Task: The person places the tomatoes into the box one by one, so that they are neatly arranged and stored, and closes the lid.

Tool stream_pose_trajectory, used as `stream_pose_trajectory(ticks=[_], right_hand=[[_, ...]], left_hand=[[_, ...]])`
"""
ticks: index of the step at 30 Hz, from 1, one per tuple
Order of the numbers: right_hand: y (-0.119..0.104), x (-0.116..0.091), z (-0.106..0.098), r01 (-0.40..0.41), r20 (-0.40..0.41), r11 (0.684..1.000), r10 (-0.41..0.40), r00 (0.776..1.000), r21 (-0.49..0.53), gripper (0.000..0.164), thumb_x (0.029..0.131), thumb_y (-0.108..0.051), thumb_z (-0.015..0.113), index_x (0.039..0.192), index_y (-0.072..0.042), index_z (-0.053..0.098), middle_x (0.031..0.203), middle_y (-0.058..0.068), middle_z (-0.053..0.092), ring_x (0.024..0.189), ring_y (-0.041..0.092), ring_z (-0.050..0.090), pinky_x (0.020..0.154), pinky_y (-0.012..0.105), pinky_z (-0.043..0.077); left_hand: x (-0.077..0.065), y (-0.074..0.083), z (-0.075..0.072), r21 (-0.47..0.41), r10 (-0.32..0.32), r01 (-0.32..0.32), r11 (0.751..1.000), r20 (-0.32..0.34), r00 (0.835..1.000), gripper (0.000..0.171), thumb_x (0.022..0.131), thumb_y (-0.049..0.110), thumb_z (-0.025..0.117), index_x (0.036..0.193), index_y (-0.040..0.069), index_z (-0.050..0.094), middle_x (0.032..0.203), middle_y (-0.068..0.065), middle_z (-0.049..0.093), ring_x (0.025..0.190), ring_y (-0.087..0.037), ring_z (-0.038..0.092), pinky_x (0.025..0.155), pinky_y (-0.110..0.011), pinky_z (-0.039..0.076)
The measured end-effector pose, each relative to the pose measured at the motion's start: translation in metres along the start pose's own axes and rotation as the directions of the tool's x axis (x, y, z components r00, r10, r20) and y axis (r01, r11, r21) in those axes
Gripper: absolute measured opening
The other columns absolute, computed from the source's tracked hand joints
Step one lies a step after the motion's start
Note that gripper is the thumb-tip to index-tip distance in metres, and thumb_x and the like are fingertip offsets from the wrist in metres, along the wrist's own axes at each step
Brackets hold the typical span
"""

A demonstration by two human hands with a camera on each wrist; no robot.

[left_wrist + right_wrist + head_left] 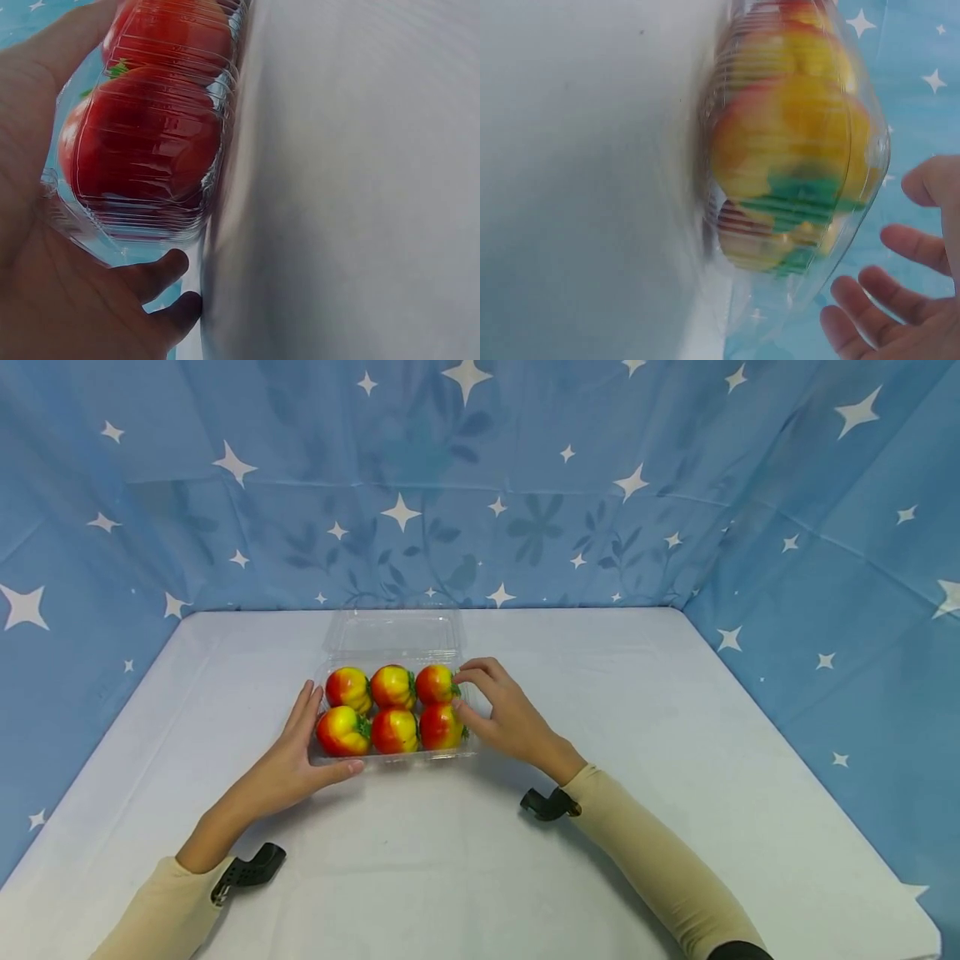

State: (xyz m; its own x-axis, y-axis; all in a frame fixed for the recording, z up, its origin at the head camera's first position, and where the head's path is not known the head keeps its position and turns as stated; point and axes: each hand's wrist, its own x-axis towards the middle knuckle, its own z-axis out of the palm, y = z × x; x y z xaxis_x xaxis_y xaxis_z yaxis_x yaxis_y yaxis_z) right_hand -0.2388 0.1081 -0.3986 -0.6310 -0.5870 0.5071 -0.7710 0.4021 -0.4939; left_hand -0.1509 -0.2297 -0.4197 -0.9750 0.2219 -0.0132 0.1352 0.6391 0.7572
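A clear plastic clamshell box point(397, 759) sits on the table, its lid point(396, 631) folded back behind it. Inside lie lobed red-and-yellow bell peppers point(394, 730) with green stems, in two rows of three. Along the box's left end, my left hand point(288, 764) rests with straight fingers, the thumb stretched by the front edge. The left wrist view shows the ribbed wall over red peppers point(146, 135) beside that palm. My right hand point(510, 714) is at the right end, fingers spread and slightly bent, fingertips by the right-hand peppers. In the right wrist view, nothing is between its fingers point(911, 247).
A white-covered table point(465, 868) extends around the box. Blue curtains point(525, 460) with white stars hang behind it and along the sides. Dark wrist-camera mounts point(551, 804) stick out from both beige sleeves point(652, 852).
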Motion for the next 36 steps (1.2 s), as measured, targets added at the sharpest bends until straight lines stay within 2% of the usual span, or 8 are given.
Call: stream_pose_trajectory(ticks=[6, 10, 13, 16, 19, 21, 30, 36], right_hand=[[0.008, 0.002, -0.006, -0.118, -0.065, 0.99, 0.123, 0.99, 0.071, 0.035, 0.105, -0.015, 0.064, 0.135, 0.003, 0.064, 0.137, 0.019, 0.057, 0.123, 0.036, 0.059, 0.101, 0.057, 0.055], [0.014, 0.005, -0.013, -0.201, -0.071, 0.972, 0.21, 0.975, 0.121, 0.038, 0.107, -0.015, 0.061, 0.142, 0.001, 0.062, 0.141, 0.018, 0.058, 0.127, 0.036, 0.057, 0.106, 0.056, 0.051], [0.019, 0.01, -0.017, -0.271, -0.052, 0.95, 0.282, 0.958, 0.158, 0.043, 0.109, -0.016, 0.059, 0.148, 0.0, 0.058, 0.149, 0.017, 0.056, 0.133, 0.035, 0.054, 0.11, 0.054, 0.047], [0.024, 0.016, -0.018, -0.33, -0.013, 0.919, 0.341, 0.94, 0.215, 0.046, 0.11, -0.015, 0.057, 0.153, 0.0, 0.053, 0.155, 0.017, 0.053, 0.139, 0.038, 0.051, 0.114, 0.053, 0.045], [0.031, 0.021, -0.016, -0.377, 0.037, 0.884, 0.382, 0.923, 0.276, 0.048, 0.111, -0.014, 0.056, 0.156, 0.0, 0.048, 0.159, 0.017, 0.049, 0.145, 0.041, 0.047, 0.117, 0.052, 0.043], [0.036, 0.024, -0.014, -0.402, 0.065, 0.863, 0.402, 0.913, 0.307, 0.049, 0.112, -0.013, 0.055, 0.158, 0.0, 0.046, 0.162, 0.016, 0.047, 0.147, 0.042, 0.044, 0.12, 0.051, 0.04], [0.051, 0.025, -0.005, -0.462, 0.183, 0.779, 0.426, 0.886, 0.423, 0.056, 0.112, -0.011, 0.054, 0.165, -0.005, 0.038, 0.17, 0.016, 0.036, 0.153, 0.041, 0.038, 0.123, 0.053, 0.036], [0.055, 0.024, -0.001, -0.465, 0.228, 0.769, 0.405, 0.885, 0.438, 0.058, 0.111, -0.01, 0.051, 0.167, -0.007, 0.035, 0.17, 0.02, 0.034, 0.153, 0.04, 0.039, 0.125, 0.056, 0.032]], left_hand=[[-0.001, -0.002, -0.008, -0.027, 0.024, -0.024, 0.999, 0.005, 1.0, 0.122, 0.097, 0.049, 0.077, 0.172, 0.018, -0.014, 0.176, -0.015, -0.021, 0.159, -0.054, 0.009, 0.116, -0.08, 0.019], [0.004, -0.008, -0.024, -0.152, 0.054, -0.056, 0.987, -0.012, 0.998, 0.106, 0.107, 0.039, 0.064, 0.171, 0.018, -0.017, 0.177, -0.021, -0.011, 0.156, -0.055, 0.018, 0.119, -0.074, 0.021], [0.012, -0.015, -0.037, -0.224, 0.041, -0.05, 0.973, -0.046, 0.998, 0.095, 0.112, 0.036, 0.056, 0.171, 0.02, -0.017, 0.177, -0.023, -0.002, 0.157, -0.054, 0.018, 0.119, -0.072, 0.023], [0.019, -0.023, -0.048, -0.263, 0.017, -0.041, 0.964, -0.091, 0.996, 0.089, 0.114, 0.035, 0.052, 0.172, 0.019, -0.014, 0.177, -0.024, 0.008, 0.156, -0.052, 0.024, 0.12, -0.054, 0.032], [0.026, -0.03, -0.056, -0.306, 0.002, -0.039, 0.951, -0.119, 0.993, 0.086, 0.115, 0.034, 0.05, 0.172, 0.016, -0.012, 0.175, -0.025, 0.017, 0.152, -0.051, 0.032, 0.113, -0.031, 0.042], [0.032, -0.034, -0.058, -0.332, 0.001, -0.041, 0.942, -0.121, 0.993, 0.085, 0.115, 0.032, 0.05, 0.173, 0.015, -0.01, 0.174, -0.026, 0.021, 0.151, -0.052, 0.035, 0.108, -0.025, 0.045], [0.054, -0.04, -0.065, -0.389, 0.004, -0.032, 0.921, -0.071, 0.997, 0.082, 0.115, 0.032, 0.049, 0.173, 0.015, -0.007, 0.173, -0.026, 0.023, 0.154, -0.048, 0.031, 0.115, -0.033, 0.043], [0.065, -0.04, -0.058, -0.353, 0.003, -0.011, 0.936, -0.023, 1.0, 0.084, 0.114, 0.031, 0.053, 0.174, 0.018, -0.006, 0.175, -0.021, 0.022, 0.158, -0.045, 0.024, 0.124, -0.059, 0.024]])
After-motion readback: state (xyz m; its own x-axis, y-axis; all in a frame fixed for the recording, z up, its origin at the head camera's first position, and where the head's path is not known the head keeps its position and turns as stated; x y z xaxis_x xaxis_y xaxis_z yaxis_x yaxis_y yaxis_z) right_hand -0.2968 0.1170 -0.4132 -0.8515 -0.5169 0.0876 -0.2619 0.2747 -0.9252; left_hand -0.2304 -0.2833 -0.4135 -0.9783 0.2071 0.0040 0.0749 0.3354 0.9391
